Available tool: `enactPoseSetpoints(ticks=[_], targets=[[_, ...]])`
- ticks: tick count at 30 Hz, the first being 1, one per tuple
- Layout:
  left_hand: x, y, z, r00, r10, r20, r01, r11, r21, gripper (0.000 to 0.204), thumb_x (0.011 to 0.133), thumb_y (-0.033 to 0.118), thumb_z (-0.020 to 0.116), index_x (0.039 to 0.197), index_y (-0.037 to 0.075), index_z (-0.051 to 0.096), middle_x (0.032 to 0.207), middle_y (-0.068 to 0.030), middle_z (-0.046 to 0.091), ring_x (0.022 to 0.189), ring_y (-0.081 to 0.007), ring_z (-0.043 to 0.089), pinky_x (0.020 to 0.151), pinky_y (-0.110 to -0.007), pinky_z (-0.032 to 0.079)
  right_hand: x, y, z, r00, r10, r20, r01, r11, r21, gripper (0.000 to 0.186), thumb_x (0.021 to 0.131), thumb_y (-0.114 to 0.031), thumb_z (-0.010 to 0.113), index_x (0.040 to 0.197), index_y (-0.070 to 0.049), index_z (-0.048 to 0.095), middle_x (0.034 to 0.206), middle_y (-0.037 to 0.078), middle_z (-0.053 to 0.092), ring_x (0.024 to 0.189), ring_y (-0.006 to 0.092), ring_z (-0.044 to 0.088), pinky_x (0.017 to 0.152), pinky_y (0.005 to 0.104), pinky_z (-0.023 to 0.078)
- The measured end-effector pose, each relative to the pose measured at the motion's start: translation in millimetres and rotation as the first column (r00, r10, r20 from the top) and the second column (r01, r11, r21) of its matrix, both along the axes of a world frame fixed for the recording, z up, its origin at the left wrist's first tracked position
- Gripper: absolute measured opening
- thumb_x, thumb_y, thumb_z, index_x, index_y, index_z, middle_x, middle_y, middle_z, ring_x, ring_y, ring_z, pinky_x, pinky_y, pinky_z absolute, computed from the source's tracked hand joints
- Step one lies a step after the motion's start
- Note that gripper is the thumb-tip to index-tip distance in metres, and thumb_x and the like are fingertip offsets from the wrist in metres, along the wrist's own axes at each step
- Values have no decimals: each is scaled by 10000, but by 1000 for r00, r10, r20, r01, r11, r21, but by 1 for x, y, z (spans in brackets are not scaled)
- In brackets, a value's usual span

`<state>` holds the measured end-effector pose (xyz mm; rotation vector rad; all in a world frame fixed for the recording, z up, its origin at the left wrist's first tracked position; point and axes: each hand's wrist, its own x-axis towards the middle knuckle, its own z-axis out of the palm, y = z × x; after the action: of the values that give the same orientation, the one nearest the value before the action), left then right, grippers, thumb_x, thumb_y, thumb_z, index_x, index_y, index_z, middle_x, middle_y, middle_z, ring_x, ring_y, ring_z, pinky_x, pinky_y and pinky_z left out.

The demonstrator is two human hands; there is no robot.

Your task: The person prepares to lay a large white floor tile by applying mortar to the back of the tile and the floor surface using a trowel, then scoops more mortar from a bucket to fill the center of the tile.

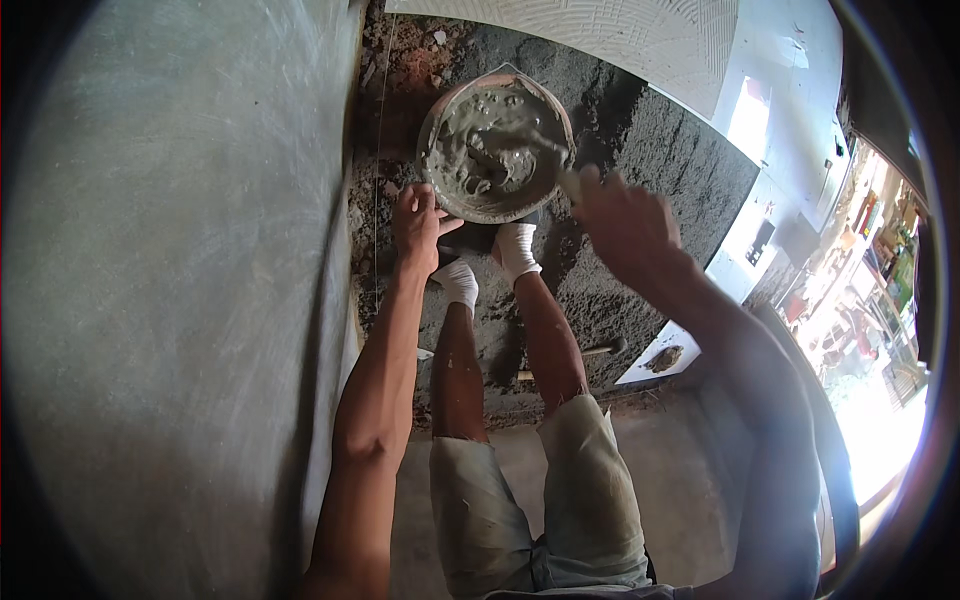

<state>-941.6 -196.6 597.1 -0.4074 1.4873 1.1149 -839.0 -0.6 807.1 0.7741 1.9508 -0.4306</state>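
The left arm reaches straight forward from the lower edge, elbow nearly extended; the left hand point(415, 228) is palm-down with its fingers point(432, 200) curled forward and the thumb splayed to the right. The right arm comes in from the lower right, bent at the elbow; the right hand point(622, 222) is blurred, back toward the camera, fingers closed in a fist-like grip.

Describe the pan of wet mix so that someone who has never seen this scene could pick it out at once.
Start at the dark mortar bed at top centre, below the pale tile. The round pan sits at its left edge, past the white-socked feet, left hand on its rim. It alone holds glossy grey mix, right hand stirring.
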Motion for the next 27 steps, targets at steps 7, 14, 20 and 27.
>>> enactPoseSetpoints(ticks=[7, 14, 20, 27], targets=[[5, 3, -1, 999, 42, 10, -42, 998, 48, 130, 1025, 174, 505, 1069, 62, 553, 988, -38, 508, 825, -169, 536, 729, -437, 659, -32, 22, -80, 992, 126, -10, -123, 977, 173, 244, 924, -134, 592, 1114, 17, 613, 1049, 162, 694, 919, 275, 723, 748, 363, 601], [-2, -11, -13, 996, 85, 29, -85, 996, 20, 122, 1019, 181, 532, 1091, 84, 553, 967, -12, 531, 792, -145, 526, 747, -439, 656, 6, 43, -142, 974, -193, 118, 223, 911, -348, 266, 945, -220, 550, 984, 34, 621, 740, 190, 666, 612, 252, 696, 505, 351, 570], [6, -15, -29, 997, 61, 40, -63, 997, 39, 126, 1032, 197, 511, 1065, 84, 554, 972, -22, 557, 805, -153, 546, 758, -440, 653, 55, 15, -173, 666, -664, 340, 740, 529, -415, 389, 935, -339, 551, 1008, 28, 654, 759, 131, 659, 569, 197, 642, 484, 335, 508], [7, 1, -26, 997, 52, 64, -53, 998, 16, 162, 1051, 199, 460, 1062, 62, 546, 967, -47, 557, 797, -175, 551, 815, -490, 636, 82, -31, -160, 314, -929, 198, 845, 178, -504, 392, 925, -353, 634, 1080, 5, 595, 662, 27, 525, 529, 121, 534, 448, 291, 452]])
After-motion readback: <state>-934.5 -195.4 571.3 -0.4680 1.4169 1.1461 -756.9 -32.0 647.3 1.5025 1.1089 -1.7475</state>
